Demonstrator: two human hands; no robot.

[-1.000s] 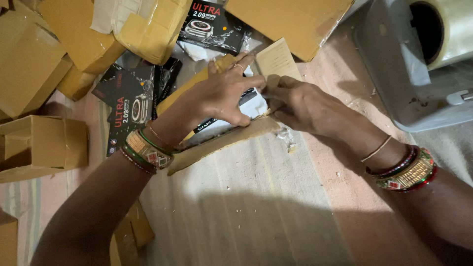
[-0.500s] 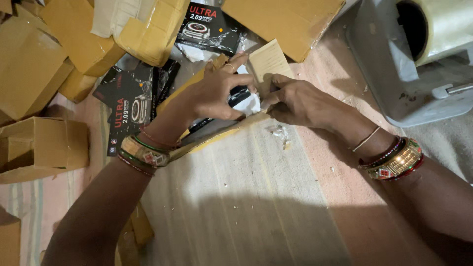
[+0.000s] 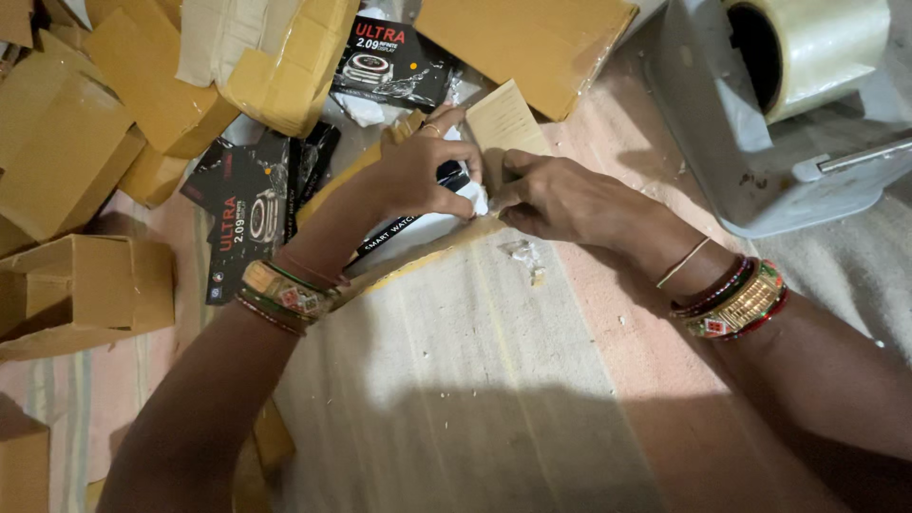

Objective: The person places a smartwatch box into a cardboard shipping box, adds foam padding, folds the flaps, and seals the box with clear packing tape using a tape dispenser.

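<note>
The left hand (image 3: 423, 171) pinches a black-and-white product box (image 3: 418, 228) inside an open cardboard carton (image 3: 427, 256), while the right hand (image 3: 560, 199) pinches the carton's flap (image 3: 503, 119) back to keep the opening free.

Black-and-white product box (image 3: 418, 233) lying tilted inside open brown cardboard carton (image 3: 432, 256), flap (image 3: 506, 119) raised

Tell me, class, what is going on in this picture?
A person sits over a cloth-covered floor, working with both bare hands. The left hand presses on a black and white product box lying in an open brown cardboard carton, while the right hand holds the carton's flap beside it. More brown cartons and black product boxes lie around, and a big roll of clear tape sits on a grey dispenser.
</note>
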